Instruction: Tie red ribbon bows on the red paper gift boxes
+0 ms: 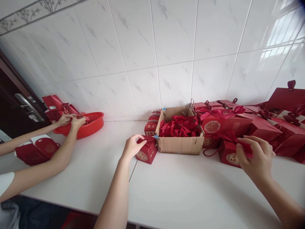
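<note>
My left hand is closed at the top of a small red gift box with gold print, left of the cardboard box. Its thumb and fingertips meet at the lid's upper edge. On the right, my right hand has its fingers curled round the ribbon bow on another red gift box. That box sits in front of the other red boxes. Between my hands stands an open cardboard box filled with red ribbons. Blue clips are on its left corners.
At the left, another person's hands work over a red plastic basin. An opened red box lies near that person's arm. Many red boxes line the tiled wall at right. The white table's front edge runs below.
</note>
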Demonstrator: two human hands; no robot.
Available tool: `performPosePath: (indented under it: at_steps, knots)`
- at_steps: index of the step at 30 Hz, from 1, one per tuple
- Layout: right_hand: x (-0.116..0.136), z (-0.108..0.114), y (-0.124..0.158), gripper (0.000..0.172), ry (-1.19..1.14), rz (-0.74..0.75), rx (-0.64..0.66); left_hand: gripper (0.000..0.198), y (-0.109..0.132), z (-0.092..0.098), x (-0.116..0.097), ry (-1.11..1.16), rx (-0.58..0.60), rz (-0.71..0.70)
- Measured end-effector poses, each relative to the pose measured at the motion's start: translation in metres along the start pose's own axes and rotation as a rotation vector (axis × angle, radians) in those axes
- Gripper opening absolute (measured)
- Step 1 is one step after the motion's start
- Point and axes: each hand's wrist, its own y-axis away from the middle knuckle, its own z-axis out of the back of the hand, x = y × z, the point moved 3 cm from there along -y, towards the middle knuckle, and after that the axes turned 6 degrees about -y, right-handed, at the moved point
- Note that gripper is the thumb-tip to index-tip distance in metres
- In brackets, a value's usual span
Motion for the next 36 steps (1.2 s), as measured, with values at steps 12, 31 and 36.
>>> performPosePath:
  at_steps: [12, 31, 36]
  knots:
    - [0.005, 0.005, -0.006, 0.017, -0.091, -0.051, 0.002, 0.029, 0.013, 0.010, -0.028, 0.001, -0.086, -0.067]
    - [0.077, -0.015, -0.049, 0.018, -0.415, 0.099, 0.210, 0.067, 0.063, -0.035, -0.078, -0.027, 0.788, -0.335]
    - [0.103, -0.055, -0.081, 0.018, -0.153, -0.065, 0.683, 0.053, 0.063, -0.054, -0.083, 0.094, 0.578, -0.361]
